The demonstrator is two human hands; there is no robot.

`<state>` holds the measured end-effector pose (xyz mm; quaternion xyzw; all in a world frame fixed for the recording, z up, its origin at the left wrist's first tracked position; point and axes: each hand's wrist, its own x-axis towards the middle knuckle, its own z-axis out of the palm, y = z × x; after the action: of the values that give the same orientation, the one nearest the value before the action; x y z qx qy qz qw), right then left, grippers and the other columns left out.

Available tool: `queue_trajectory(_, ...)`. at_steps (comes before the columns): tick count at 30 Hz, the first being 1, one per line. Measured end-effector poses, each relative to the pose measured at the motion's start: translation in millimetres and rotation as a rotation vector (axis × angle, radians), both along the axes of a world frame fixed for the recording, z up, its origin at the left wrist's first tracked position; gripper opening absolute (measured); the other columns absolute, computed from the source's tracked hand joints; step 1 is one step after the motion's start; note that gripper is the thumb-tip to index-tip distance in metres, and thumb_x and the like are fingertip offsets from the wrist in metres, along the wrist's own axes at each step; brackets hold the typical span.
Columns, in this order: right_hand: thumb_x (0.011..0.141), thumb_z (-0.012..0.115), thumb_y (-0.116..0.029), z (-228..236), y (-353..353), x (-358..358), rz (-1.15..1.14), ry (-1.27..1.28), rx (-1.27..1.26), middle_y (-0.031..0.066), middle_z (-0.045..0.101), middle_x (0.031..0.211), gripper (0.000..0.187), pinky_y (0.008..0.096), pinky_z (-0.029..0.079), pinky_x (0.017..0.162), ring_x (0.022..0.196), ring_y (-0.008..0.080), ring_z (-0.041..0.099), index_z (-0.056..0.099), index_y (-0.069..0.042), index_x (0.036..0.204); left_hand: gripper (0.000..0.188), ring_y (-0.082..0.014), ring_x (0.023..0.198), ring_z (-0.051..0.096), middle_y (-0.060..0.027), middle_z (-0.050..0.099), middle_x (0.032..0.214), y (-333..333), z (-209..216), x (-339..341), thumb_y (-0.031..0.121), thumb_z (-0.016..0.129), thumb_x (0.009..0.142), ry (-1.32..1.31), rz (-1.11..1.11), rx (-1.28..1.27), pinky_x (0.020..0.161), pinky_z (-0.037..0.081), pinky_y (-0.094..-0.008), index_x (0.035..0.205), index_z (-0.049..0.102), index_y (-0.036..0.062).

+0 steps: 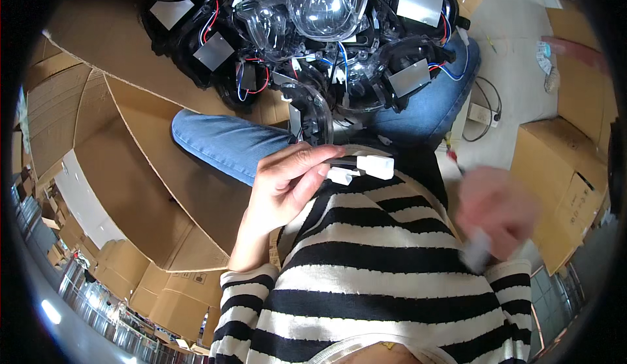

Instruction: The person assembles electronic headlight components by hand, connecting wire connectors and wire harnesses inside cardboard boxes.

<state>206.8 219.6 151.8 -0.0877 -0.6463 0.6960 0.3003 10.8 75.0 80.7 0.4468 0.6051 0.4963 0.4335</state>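
Observation:
My left hand [290, 180] pinches a short bundle of dark wires between thumb and fingers, over my lap. A white plastic connector [375, 166] sits at the bundle's end, and a smaller white connector [339, 176] hangs just below the fingertips. On the right, my right hand [498, 212] is smeared by motion, so its fingers do not show clearly. A blurred whitish thing [478, 251] shows at its lower edge; whether the hand holds it is unclear. A thin lead with a red end [451, 155] is just above that hand.
Several headlamp units with clear lenses [330, 4], silver plates [420, 3] and coloured wires are piled ahead, beyond my knees. A large open cardboard box [124, 161] stands on the left, more cardboard boxes [552, 187] on the right. A white power strip [482, 114] with a dark cord lies right of my knee.

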Motion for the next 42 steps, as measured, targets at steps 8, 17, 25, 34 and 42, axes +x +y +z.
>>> queue_trajectory(8, 0.072, 0.053, 0.0, -9, 5, -23, 0.059, -0.53, 0.085, 0.0064, 0.05, 0.066, 0.002, 0.025, 0.032, 0.044, 0.047, 0.0133, 0.042, 0.053, -0.002, 0.072, 0.02, -0.0136, 0.054, 0.05, -0.0082, 0.058, 0.069, 0, 4, -5, -0.001, 0.054, 0.074, 0.067, -0.022, 0.021, 0.05, 0.039, -0.0236, 0.094, 0.06, -0.0007)
queue_trajectory(17, 0.068, 0.052, -0.003, -3, 2, -25, 0.004, -0.564, 0.252, 0.0089, 0.049, 0.064, 0.002, 0.0274, 0.034, 0.047, 0.053, 0.0182, 0.045, 0.051, -0.002, 0.069, 0.02, -0.017, 0.057, 0.053, -0.0091, 0.06, 0.073, -1, 8, -8, -0.001, 0.055, 0.073, 0.162, -0.04, -0.02, 0.053, 0.041, -0.0259, 0.092, 0.06, -0.0005)
queue_trajectory(25, 0.067, 0.055, -0.001, -6, 1, -27, 0.007, -0.706, 0.473, 0.0085, 0.048, 0.066, 0.006, 0.0326, 0.039, 0.05, 0.058, 0.025, 0.049, 0.05, -0.003, 0.071, 0.022, -0.017, 0.056, 0.052, -0.0088, 0.06, 0.073, -6, 1, -13, -0.002, 0.056, 0.071, 0.147, -0.079, 0.048, 0.052, 0.041, -0.0262, 0.092, 0.06, -0.0009)
queue_trajectory(34, 0.068, 0.054, 0.0, -10, -1, -26, 0.055, -0.64, 0.323, 0.0089, 0.05, 0.066, 0.005, 0.0319, 0.039, 0.05, 0.057, 0.0241, 0.049, 0.051, -0.002, 0.072, 0.023, -0.0148, 0.051, 0.047, -0.0075, 0.054, 0.063, -16, 17, -22, 0.0, 0.057, 0.07, 0.18, -0.082, 0.024, 0.048, 0.036, -0.0253, 0.092, 0.061, -0.001)
queue_trajectory(42, 0.068, 0.053, 0.003, -14, -4, -23, 0.046, -0.608, 0.165, 0.0095, 0.05, 0.066, 0.005, 0.0282, 0.038, 0.05, 0.056, 0.0202, 0.049, 0.051, 0.0, 0.072, 0.022, -0.0129, 0.057, 0.046, -0.0089, 0.053, 0.068, -132, 98, -143, 0.009, 0.052, 0.08, 0.815, 1.421, 0.495, 0.052, 0.041, -0.0225, 0.097, 0.055, -0.0045)
